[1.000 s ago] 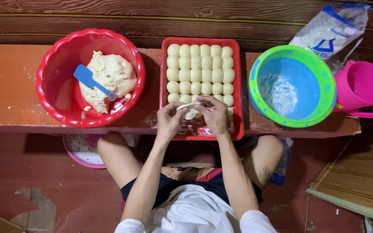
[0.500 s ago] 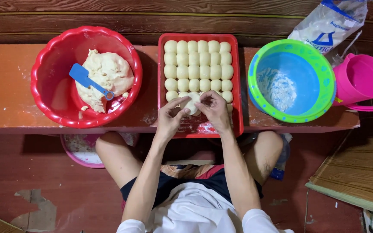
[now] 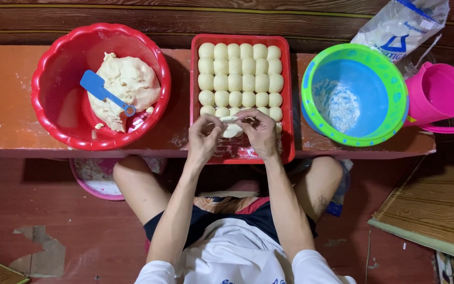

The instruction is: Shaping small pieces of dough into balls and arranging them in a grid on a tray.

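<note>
My left hand (image 3: pixel 203 137) and my right hand (image 3: pixel 259 130) together pinch a small pale piece of dough (image 3: pixel 231 124) over the near end of a red rectangular tray (image 3: pixel 288 94). Rows of several round dough balls (image 3: pixel 240 73) fill the far part of the tray. To the left stands a red bowl (image 3: pixel 53 121) with a large lump of dough (image 3: pixel 124 87) and a blue spatula (image 3: pixel 100 90) lying on it.
A low orange bench (image 3: pixel 6 105) carries everything. Right of the tray sits a green-rimmed blue bowl (image 3: pixel 356 97) with some flour, then a pink jug (image 3: pixel 440 97) and a plastic flour bag (image 3: pixel 398 26). A pink basin (image 3: pixel 93 179) lies under the bench by my knee.
The hands have stayed over the tray's near end, working the dough piece between the fingers; it was stretched out a second ago and is now bunched closer together.
</note>
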